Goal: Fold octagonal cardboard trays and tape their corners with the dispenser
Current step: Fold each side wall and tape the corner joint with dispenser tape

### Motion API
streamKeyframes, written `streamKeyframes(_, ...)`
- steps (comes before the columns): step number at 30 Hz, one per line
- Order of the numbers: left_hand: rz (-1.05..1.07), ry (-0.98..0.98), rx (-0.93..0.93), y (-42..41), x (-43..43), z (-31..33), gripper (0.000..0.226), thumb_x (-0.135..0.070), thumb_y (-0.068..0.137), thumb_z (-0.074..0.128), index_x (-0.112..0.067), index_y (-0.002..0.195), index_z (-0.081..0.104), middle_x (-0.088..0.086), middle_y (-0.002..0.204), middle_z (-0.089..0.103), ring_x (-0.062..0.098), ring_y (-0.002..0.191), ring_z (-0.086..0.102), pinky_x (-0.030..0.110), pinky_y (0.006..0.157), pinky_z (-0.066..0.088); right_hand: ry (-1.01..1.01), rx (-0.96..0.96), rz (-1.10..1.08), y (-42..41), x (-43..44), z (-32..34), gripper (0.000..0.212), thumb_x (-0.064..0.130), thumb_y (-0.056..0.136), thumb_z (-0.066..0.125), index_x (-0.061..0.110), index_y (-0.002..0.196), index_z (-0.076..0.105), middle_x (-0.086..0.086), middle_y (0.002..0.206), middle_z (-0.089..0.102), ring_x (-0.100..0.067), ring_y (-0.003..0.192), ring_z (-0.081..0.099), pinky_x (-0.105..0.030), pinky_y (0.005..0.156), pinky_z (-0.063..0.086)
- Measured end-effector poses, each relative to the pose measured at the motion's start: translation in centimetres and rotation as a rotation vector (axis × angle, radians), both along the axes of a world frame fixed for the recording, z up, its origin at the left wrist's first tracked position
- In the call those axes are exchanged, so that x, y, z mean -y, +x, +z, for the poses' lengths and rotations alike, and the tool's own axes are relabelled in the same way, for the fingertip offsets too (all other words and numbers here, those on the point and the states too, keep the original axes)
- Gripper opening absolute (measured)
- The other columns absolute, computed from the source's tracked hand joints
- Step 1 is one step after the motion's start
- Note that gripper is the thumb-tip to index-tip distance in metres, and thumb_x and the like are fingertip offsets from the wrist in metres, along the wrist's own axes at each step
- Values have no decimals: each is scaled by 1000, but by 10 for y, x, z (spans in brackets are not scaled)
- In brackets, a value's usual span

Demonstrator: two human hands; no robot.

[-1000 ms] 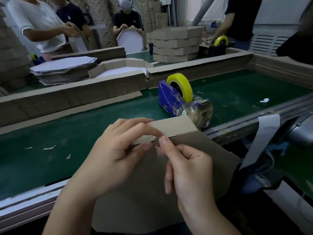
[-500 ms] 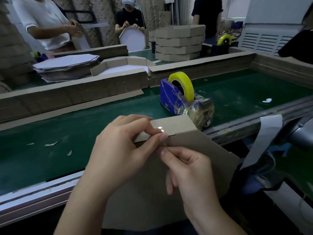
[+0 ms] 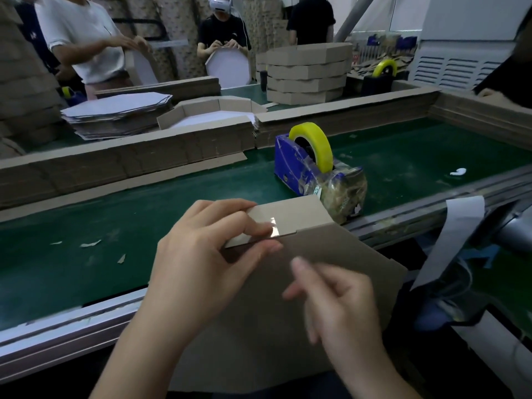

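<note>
At the counter's (image 3: 115,226) near edge the left hand (image 3: 201,254) pinches the cardboard tray's (image 3: 331,260) folded corner over a shiny strip of tape (image 3: 273,226), the right hand (image 3: 339,300) loose and empty just below, so I reckon the next move is a fresh strip from the dispenser (image 3: 299,168) behind.

The left grip (image 3: 213,254) pinches the cardboard tray (image 3: 354,254) at its taped corner. The blurred right grip (image 3: 339,306) hovers just beside it, fingers loose. Beyond both stands the tape dispenser (image 3: 311,165).

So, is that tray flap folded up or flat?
Folded up: the flap stands off the tray, left hand pinching it, shiny tape bridging the corner.
</note>
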State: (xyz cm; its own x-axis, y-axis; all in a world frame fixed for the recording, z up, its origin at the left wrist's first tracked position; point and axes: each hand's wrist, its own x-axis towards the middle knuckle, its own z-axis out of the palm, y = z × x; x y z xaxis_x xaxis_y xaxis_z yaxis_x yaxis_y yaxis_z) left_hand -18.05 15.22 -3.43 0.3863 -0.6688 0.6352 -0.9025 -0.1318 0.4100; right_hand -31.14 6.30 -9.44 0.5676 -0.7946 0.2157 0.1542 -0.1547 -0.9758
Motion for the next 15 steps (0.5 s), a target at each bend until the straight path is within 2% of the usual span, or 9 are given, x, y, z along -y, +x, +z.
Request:
streamKeyframes(2, 30, 57, 103, -1, -2, -1, 33, -53, 80, 56, -28, 90, 74, -14, 109, 67, 16, 100, 62, 39, 73, 54, -353, 143, -259, -4, 12, 4, 29, 40, 87, 56, 21, 68, 68, 14, 52, 51, -1, 48, 45, -14, 50, 33)
streamKeyframes(3, 37, 80, 144, -1, -4, -1, 33, -53, 81, 55, -28, 94, 73, -14, 111, 66, 17, 100, 61, 37, 72, 54, -518, 129, -368, -5, 20, 9, 20, 33, 90, 54, 25, 81, 69, 16, 66, 55, -2, 60, 50, -15, 58, 37)
streamKeyframes(5, 46, 116, 200, -3, -8, -1, 35, -53, 82, 55, -29, 102, 72, -13, 112, 66, 18, 101, 62, 35, 71, 54, -711, -40, -457, -4, 36, 18, 29, 33, 91, 51, 21, 110, 69, 13, 97, 56, -8, 90, 52, -19, 81, 41)
streamKeyframes(7, 65, 169, 237, -5, -10, -1, 40, -54, 81, 57, -30, 111, 70, -11, 113, 65, 20, 101, 62, 36, 71, 54, -674, -188, -301, -4, 48, 25, 46, 43, 91, 44, 22, 127, 63, 13, 117, 55, -8, 112, 49, -28, 100, 38)
streamKeyframes(8, 78, 203, 253, -4, -11, 0, 43, -54, 80, 61, -31, 115, 69, -10, 113, 64, 21, 101, 62, 36, 70, 54, -607, -209, -192, -5, 51, 27, 48, 48, 92, 41, 24, 129, 61, 16, 120, 57, -5, 117, 50, -34, 104, 40)
streamKeyframes(11, 96, 300, 288, -6, -12, 9, 51, -54, 72, 68, -29, 116, 67, -6, 108, 64, 24, 95, 64, 37, 72, 52, -514, -217, -35, -7, 50, 30, 48, 52, 93, 40, 30, 132, 57, 27, 123, 58, 6, 121, 50, -35, 105, 42)
streamKeyframes(13, 95, 330, 325, -12, -5, 19, 50, -63, 76, 57, -27, 111, 65, -7, 103, 65, 22, 92, 66, 38, 84, 51, -506, -221, 3, -8, 45, 33, 49, 53, 91, 40, 32, 133, 57, 27, 121, 60, 7, 119, 51, -32, 103, 44)
streamKeyframes(14, 88, 336, 333, -18, 0, 24, 51, -67, 79, 49, -29, 112, 62, -9, 102, 65, 19, 92, 65, 35, 85, 50, -479, -210, 56, -9, 43, 36, 47, 54, 91, 42, 35, 131, 58, 26, 119, 62, 7, 116, 53, -29, 100, 46)
streamKeyframes(15, 73, 334, 322, -24, 5, 28, 52, -69, 80, 42, -34, 115, 59, -12, 102, 64, 15, 92, 64, 32, 78, 50, -433, -193, 135, -11, 43, 40, 42, 54, 91, 43, 39, 127, 59, 24, 116, 64, 6, 112, 57, -24, 96, 47)
